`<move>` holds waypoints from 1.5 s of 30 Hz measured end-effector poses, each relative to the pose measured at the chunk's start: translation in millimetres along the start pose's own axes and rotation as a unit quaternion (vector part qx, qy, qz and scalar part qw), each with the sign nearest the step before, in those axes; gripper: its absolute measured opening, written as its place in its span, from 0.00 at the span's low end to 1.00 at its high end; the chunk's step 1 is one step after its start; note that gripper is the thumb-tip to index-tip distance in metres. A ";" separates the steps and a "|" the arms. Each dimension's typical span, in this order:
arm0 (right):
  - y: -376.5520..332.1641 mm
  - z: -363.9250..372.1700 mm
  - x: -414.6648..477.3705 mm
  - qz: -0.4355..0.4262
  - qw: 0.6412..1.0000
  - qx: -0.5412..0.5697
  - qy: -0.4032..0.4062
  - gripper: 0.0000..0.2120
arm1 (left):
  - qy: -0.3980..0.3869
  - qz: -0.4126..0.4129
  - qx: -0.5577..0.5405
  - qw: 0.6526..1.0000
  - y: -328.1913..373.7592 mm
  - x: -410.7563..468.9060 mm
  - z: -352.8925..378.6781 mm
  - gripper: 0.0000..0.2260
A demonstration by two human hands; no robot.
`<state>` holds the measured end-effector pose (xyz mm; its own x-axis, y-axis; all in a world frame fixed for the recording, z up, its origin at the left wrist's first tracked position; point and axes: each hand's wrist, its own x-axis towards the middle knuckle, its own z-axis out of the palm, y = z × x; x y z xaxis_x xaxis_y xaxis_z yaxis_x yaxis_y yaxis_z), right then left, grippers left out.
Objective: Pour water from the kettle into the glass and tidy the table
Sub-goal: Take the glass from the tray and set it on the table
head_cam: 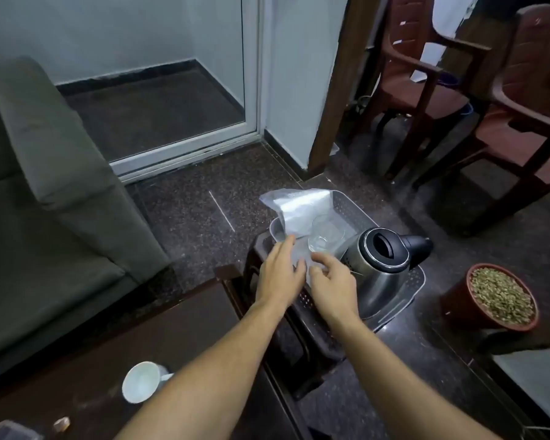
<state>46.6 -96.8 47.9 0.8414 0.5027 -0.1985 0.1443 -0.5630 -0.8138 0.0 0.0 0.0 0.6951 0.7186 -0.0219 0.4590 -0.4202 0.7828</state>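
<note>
Curled fingers on the right hand [334, 282]: thumb and forefinger look to be pinching the near edge of the translucent white plastic sheet [299, 211], though the knuckles partly hide the contact. The left hand [280, 271] lies just beside it, fingers straight and flat on the same sheet, gripping nothing.

Head view, and it's the only one we get. Everything sits in the grey perforated plastic tray [346, 203], which rests on the dark brown plastic stool [253, 249]. The clear drinking glass [326, 236] stands upright mid-tray, just beyond the right fingertips. I can't make out any water in it. The sheet bunches behind and to the left of the glass, spilling over the tray's far-left corner. The stainless steel kettle with black lid and handle [378, 265] stands along the tray's right edge, near the glass, and neither hand is on it.

So the job in hand, I'd say, is getting that sheet clear before any pouring. Best to draw it low and leftward, away from the glass, because a light glass could tip if the plastic drags on it. Keep the flat left hand gathering the slack so nothing catches the kettle. Over on the dark brown table [172, 319], a white ceramic cup [142, 381] lies on its side near the front-left, and it should be tidied later.
</note>
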 end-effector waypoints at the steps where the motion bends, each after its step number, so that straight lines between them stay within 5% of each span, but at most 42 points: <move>1: 6.8 2.9 -1.0 -0.005 1.000 -0.005 0.002 0.18 | 0.006 0.008 -0.006 1.000 0.7 11.2 6.3 0.24; 6: 42.1 31.9 -11.5 0.013 0.999 -0.033 0.007 0.19 | -0.019 0.002 -0.020 1.000 2.6 63.1 29.1 0.24; 17: 75.8 48.6 -19.1 -0.071 0.994 -0.085 0.022 0.21 | -0.099 -0.002 0.050 0.994 -15.5 108.5 75.3 0.48; 26: 79.1 56.3 -4.8 -0.053 0.993 -0.071 0.072 0.20 | -0.080 0.034 0.104 0.991 -7.9 124.8 81.5 0.42; 37: 59.0 70.7 11.5 0.041 0.992 -0.006 0.116 0.28 | -0.045 0.030 0.054 0.997 7.8 87.6 5.4 0.46; 45: 27.7 89.3 3.8 0.001 0.986 0.107 0.127 0.38 | -0.008 0.050 0.035 0.998 16.9 38.6 -74.7 0.48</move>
<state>7.3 -51.9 -24.2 0.9488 0.3058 -0.0788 0.0527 -0.3994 -0.9153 -6.8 62.0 58.8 0.7478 0.6625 0.0430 0.4242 -0.5266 0.7367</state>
